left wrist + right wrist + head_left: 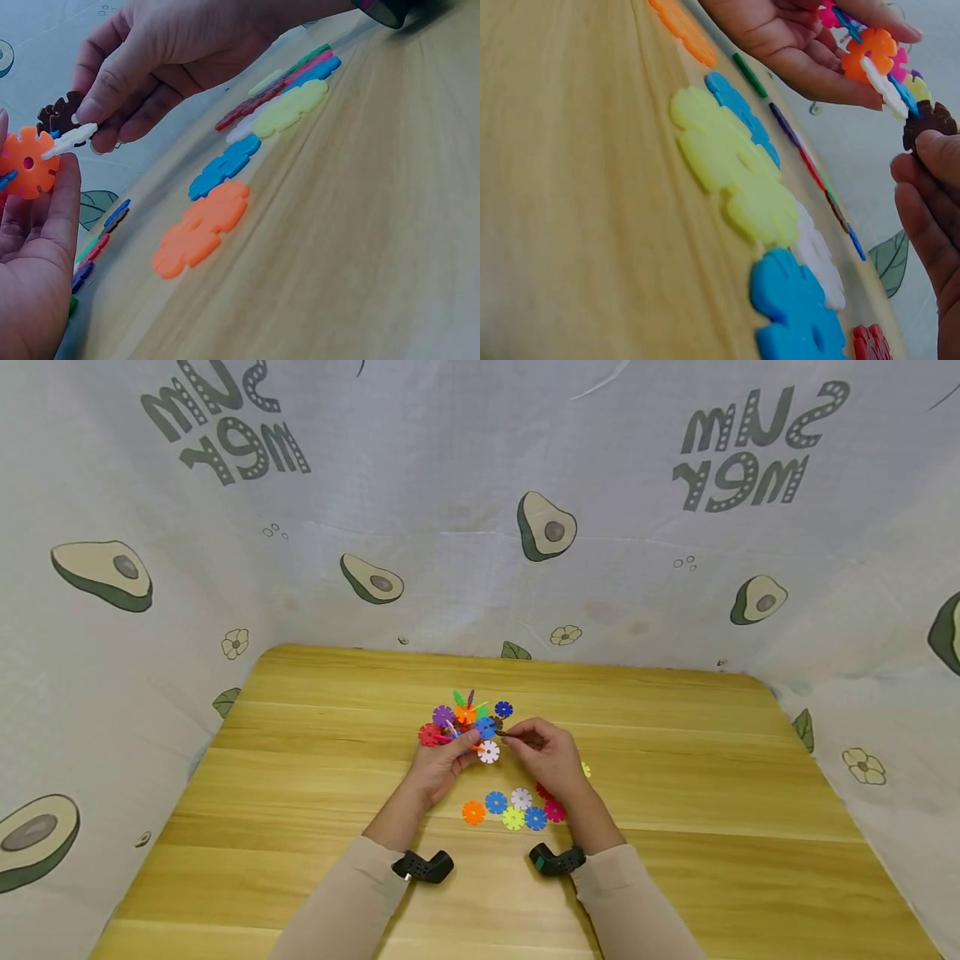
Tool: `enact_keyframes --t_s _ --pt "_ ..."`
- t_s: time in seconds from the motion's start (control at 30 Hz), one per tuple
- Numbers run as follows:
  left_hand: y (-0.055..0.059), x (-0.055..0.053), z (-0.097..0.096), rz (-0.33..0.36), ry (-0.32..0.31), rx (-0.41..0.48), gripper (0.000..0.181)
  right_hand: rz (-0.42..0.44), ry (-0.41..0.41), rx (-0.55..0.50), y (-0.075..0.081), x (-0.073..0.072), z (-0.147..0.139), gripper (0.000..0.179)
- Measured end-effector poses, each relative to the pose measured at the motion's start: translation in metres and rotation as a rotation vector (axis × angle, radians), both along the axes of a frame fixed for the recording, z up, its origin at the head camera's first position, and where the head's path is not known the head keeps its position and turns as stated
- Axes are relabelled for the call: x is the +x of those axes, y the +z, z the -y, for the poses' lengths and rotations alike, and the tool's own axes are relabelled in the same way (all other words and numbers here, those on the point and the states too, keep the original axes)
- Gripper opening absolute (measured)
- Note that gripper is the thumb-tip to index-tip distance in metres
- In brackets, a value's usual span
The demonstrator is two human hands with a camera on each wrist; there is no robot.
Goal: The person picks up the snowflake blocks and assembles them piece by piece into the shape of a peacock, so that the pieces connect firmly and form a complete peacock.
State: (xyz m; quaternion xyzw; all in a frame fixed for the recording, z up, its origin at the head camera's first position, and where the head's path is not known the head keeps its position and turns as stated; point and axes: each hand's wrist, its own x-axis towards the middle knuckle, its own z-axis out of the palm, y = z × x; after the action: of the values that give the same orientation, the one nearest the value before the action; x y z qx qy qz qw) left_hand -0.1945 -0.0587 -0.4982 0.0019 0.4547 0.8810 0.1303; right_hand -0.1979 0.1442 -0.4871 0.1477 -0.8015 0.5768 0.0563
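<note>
My left hand [438,768] holds a cluster of interlocked snowflake discs [30,163] in several colours, its thumb lying over the near side. In the left wrist view, an orange disc and a white disc edge-on face the camera. From the right, my right hand [551,756] pinches a brown snowflake disc [930,126] between thumb and fingertips. The brown disc is right at the cluster's edge, beside the white disc [488,752] and a blue one. Part of the cluster is hidden behind the left fingers and thumb.
Loose discs lie flat nearer me: an orange disc [473,812], a blue disc [496,802], a yellow disc [513,817] and several others, some partly under the right forearm. Beyond the hands lies a row including a dark blue disc [503,708]. A printed curtain [450,485] surrounds the wooden table [300,810].
</note>
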Motion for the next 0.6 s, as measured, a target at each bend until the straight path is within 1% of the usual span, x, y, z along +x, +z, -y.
enact_keyframes --t_s 0.13,0.23,0.4,0.6 --pt "0.0004 0.0001 -0.0012 0.010 -0.003 -0.012 0.043 -0.057 0.000 0.017 -0.0002 0.0006 0.0009 0.009" --pt "0.0006 0.0001 -0.0017 0.023 0.001 -0.014 0.040 -0.082 -0.014 0.012 -0.0001 0.0011 0.0012 0.007" --pt "0.0006 0.0004 -0.0016 0.021 0.000 -0.047 0.040 -0.081 -0.040 0.001 0.0001 0.0015 0.0017 0.007" --pt "-0.0006 0.0007 -0.0019 0.020 -0.018 -0.095 0.045 -0.067 -0.041 -0.009 0.0014 0.0023 0.0023 0.007"
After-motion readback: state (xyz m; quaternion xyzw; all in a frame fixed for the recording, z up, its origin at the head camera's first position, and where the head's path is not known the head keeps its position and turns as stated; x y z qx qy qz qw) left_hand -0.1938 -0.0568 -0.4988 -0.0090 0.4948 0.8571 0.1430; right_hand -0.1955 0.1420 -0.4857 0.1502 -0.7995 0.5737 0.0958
